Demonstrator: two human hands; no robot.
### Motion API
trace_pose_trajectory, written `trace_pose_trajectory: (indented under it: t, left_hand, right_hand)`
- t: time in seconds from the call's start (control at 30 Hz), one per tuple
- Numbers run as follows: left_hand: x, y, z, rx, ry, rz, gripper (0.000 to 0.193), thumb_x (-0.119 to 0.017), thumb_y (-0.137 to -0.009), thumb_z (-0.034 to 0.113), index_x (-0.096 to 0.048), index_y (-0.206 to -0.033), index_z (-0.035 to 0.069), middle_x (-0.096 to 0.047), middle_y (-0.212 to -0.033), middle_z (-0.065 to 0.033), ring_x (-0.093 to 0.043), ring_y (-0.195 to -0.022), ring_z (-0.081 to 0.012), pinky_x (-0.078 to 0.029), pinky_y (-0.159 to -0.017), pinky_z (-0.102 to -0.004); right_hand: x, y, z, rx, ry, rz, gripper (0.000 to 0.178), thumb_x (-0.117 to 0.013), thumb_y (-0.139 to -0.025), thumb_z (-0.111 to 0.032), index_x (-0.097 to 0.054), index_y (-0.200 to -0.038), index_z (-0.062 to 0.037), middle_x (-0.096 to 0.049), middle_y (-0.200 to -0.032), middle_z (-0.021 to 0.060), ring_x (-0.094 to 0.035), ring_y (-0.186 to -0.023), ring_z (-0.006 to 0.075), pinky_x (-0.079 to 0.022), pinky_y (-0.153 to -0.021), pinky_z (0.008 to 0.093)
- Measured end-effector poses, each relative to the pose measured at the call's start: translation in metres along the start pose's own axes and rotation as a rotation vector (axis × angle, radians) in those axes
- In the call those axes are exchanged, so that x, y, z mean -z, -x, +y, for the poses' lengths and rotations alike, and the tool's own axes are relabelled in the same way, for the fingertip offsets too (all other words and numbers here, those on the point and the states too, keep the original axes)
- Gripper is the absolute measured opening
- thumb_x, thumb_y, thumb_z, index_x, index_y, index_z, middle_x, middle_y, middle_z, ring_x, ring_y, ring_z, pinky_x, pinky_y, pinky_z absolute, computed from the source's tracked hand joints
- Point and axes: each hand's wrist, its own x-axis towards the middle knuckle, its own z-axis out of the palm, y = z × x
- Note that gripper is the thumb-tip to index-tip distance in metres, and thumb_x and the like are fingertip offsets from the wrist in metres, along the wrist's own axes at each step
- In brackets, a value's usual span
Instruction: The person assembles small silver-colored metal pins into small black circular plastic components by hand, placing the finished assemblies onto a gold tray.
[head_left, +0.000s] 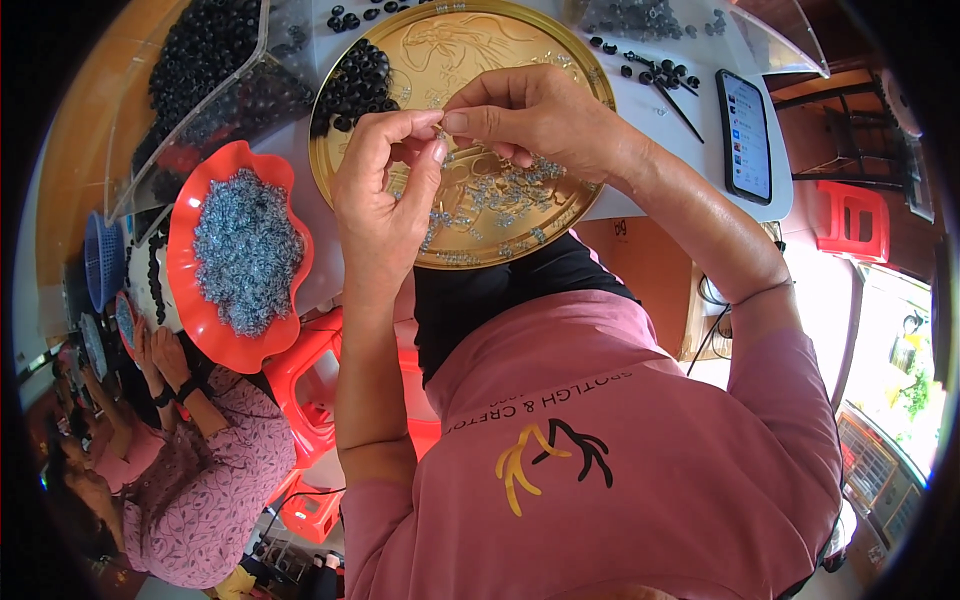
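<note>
Fingers of my left hand [383,195] are pinching a tiny clear-and-gold piece [440,133] between thumb and index; from its right, my right hand [548,115] is clamping it between thumb and index fingertips, both hands sitting equally near. I'm not making out its long axis. Leftmost, a clear plastic box [182,132] is holding glossy black beads; a red scalloped bowl [184,252] is carrying heaped blue-grey transparent pieces; beneath my fingers, a round embossed gold-coloured tray [460,60] is bearing black beads [358,85] on its left, clear pieces [505,195] nearest me.
</note>
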Motion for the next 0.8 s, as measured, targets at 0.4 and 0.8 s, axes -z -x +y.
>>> trace_pose_trajectory:
  t: [0.4, 0.8]
  left_hand:
    - [0.004, 0.004, -0.005, 0.305, 0.458, 0.026, 0.028, -0.065, -0.094, 0.0, -0.059, -0.121, -0.001, -0.063, -0.099, -0.0054, -0.058, -0.08, -0.0087, -0.051, -0.072, -0.0231]
    - [-0.003, -0.007, -0.017, 0.183, -0.136, -0.03, 0.024, -0.07, -0.085, 0.0, -0.068, -0.109, 0.005, -0.067, -0.095, -0.0026, -0.059, -0.078, -0.0098, -0.048, -0.065, -0.0233]
  right_hand:
    - [-0.008, 0.002, 0.007, 0.343, 0.118, 0.027, 0.019, -0.066, -0.098, -0.012, -0.066, -0.114, -0.0019, -0.067, -0.095, -0.0017, -0.058, -0.077, 0.0019, -0.046, -0.062, 0.0186]
    - [0.028, -0.008, 0.023, 0.502, 0.78, 0.103, 0.023, -0.066, -0.086, -0.018, -0.072, -0.104, -0.0053, -0.072, -0.094, 0.0125, -0.07, -0.082, 0.027, -0.054, -0.079, 0.038]
